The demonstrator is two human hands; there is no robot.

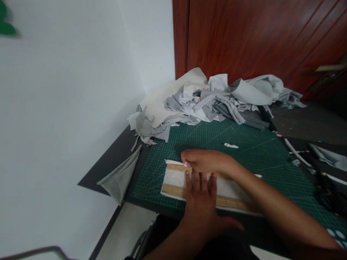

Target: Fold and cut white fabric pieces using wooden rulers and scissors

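Two hands at one white panel

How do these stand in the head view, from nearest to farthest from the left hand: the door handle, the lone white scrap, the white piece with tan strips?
1. White piece with tan strips: directly under the left hand.
2. Lone white scrap: beyond and to the right, on the green mat.
3. Door handle: far right, past the mat.

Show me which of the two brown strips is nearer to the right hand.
The far brown strip, on the cloth pile side: the right hand is directly at it. The near brown strip, toward the body, lies farther from that hand.
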